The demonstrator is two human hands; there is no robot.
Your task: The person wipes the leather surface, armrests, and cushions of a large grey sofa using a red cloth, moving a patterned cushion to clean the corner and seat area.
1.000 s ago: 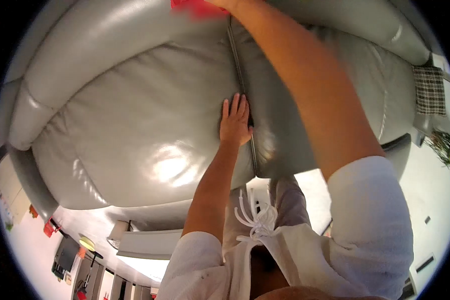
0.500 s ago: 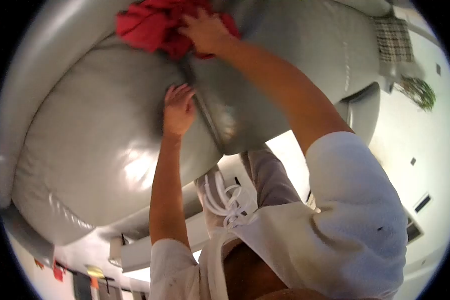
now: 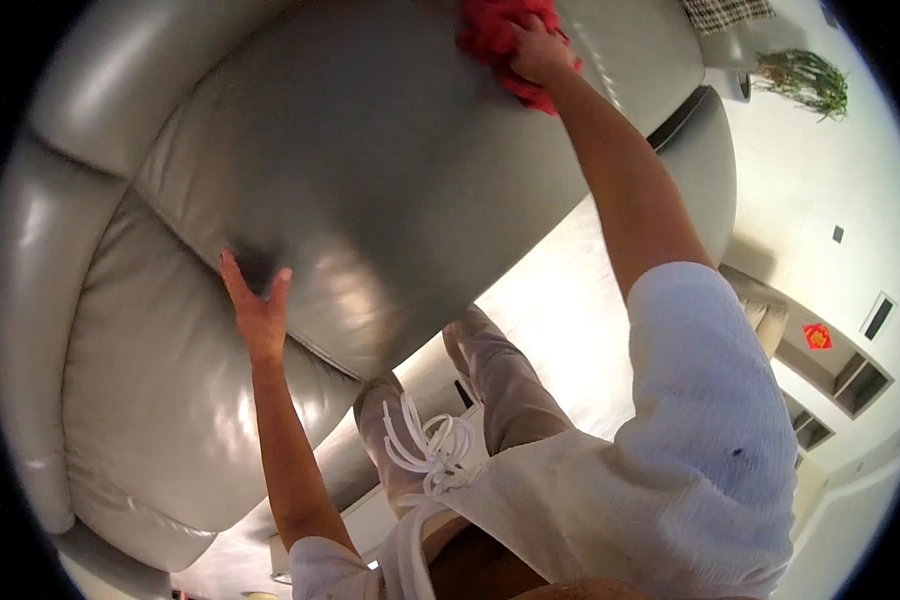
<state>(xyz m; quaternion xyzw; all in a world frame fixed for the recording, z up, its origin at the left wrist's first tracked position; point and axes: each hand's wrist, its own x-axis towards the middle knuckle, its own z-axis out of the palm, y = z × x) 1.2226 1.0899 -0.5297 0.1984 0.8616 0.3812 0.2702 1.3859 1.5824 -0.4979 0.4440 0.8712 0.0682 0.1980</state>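
A crumpled red cloth [image 3: 492, 38] lies on the grey leather sofa [image 3: 400, 170] at the top of the head view. My right hand [image 3: 544, 54] presses down on it, fingers closed into the fabric and partly hidden by its folds. Lower on the left, my left hand [image 3: 260, 322] rests at the seam between two seat cushions. Its thumb and forefinger are spread apart, and it holds nothing.
The sofa's padded backrest [image 3: 100, 90] curves along the left. A checked cloth [image 3: 725, 12] and a green plant [image 3: 805, 82] are at the upper right. My legs [image 3: 515, 390] stand by the sofa's front edge, with wall shelves [image 3: 855, 385] farther right.
The red cloth has moved right across the seat cushion under my right hand. My view has shifted right along the sofa, and my left hand now appears farther left and lower, with thumb spread.
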